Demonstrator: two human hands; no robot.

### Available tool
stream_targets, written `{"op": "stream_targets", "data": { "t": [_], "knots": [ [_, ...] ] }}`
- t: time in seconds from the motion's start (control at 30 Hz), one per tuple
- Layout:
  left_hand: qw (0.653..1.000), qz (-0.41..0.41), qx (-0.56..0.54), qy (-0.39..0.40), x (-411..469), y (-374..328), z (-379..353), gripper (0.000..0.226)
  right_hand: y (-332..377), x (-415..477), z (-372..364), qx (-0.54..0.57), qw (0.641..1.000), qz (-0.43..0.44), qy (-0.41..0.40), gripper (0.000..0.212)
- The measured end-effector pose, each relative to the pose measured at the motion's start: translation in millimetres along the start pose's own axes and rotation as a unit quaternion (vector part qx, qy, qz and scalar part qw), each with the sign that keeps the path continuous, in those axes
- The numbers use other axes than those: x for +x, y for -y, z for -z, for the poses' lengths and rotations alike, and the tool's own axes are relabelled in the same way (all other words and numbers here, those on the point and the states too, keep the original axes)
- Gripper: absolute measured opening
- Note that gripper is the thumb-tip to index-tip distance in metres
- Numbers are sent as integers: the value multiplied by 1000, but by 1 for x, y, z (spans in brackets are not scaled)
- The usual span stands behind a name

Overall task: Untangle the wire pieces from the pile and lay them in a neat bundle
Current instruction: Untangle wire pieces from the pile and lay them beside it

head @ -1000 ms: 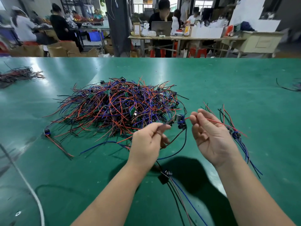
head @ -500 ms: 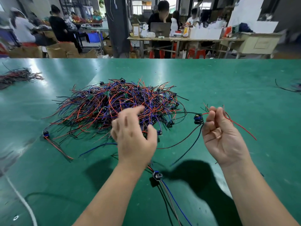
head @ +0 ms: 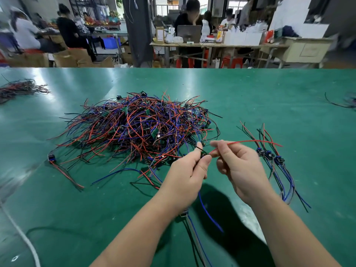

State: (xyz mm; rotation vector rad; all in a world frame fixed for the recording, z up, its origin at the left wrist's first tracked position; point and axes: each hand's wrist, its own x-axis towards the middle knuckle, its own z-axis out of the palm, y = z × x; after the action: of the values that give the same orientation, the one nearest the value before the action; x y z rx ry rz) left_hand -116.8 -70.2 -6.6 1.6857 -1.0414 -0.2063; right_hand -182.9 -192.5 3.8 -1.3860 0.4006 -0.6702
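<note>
A tangled pile of red, blue and black wire pieces [head: 138,130] with small connectors lies on the green table [head: 269,97]. My left hand [head: 187,171] pinches one wire piece at its connector, just in front of the pile; its blue wire [head: 209,213] hangs down below the hand. My right hand [head: 238,166] pinches the red wire [head: 250,141] of the same piece, which stretches out to the right. A small bundle of sorted pieces [head: 275,164] lies on the table to the right of my right hand.
A single wire piece [head: 63,170] lies left of the pile. Another wire bundle [head: 19,89] sits at the far left, loose wires [head: 342,102] at the far right. A white cable [head: 25,239] runs along the near left. People work at tables beyond the far edge.
My left hand came back from the pile and now pinches the wire piece at its connector. My right hand drew closer, holding the red wire. The sorted bundle shows again on the right.
</note>
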Motion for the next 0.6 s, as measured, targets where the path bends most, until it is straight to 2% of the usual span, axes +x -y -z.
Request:
{"op": "stream_targets", "data": {
  "t": [0.13,0.23,0.33,0.47,0.6],
  "knots": [
    [992,9,108,67,0,6,1,46,-3,-7,-2,-208,974,13,94,42],
    [980,45,149,121,-1,5,3,56,-2,-8,0,-268,954,-7,137,43],
    [968,71,174,164,-1,2,7,67,0,-7,7,-242,950,-72,183,41],
    [957,53,203,200,-2,0,8,86,0,-4,13,-159,964,-127,172,14],
    [984,47,65,158,0,3,7,87,6,4,25,-24,975,-180,130,5]
  ]
}}
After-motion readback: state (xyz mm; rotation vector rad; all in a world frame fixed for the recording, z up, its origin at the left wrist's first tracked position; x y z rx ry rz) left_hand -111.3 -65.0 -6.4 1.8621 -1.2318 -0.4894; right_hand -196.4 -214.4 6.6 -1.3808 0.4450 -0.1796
